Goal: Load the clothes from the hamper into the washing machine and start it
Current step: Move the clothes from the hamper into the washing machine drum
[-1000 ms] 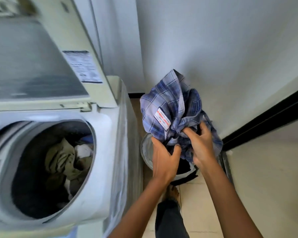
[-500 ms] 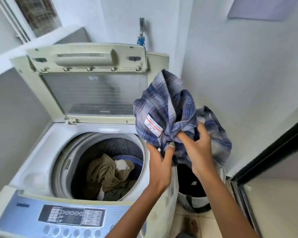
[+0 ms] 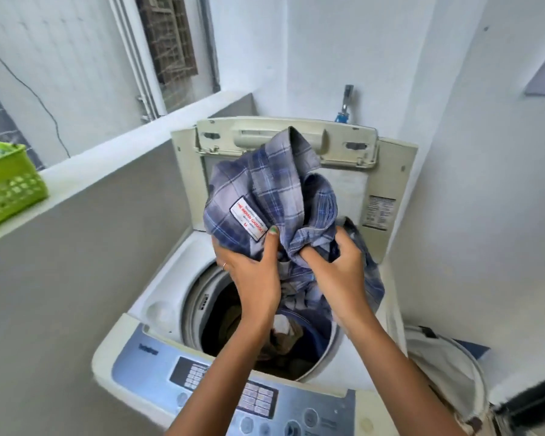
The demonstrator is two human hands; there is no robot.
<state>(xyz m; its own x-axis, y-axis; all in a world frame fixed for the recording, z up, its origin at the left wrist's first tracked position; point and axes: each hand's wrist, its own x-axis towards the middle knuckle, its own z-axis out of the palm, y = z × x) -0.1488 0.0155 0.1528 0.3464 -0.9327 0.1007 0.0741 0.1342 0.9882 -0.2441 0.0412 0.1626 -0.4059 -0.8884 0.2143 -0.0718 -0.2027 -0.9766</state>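
Both the left hand (image 3: 255, 272) and right hand (image 3: 340, 272) gripped the bunched plaid shirt (image 3: 274, 196) above the washing machine (image 3: 158, 309) drum, some clothes (image 3: 283, 338) already inside, the hamper (image 3: 447, 372) at four o'clock, starting undone.

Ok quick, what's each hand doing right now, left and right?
Left hand: closed, gripping the plaid shirt over the washing machine drum.
Right hand: closed, gripping the same shirt.
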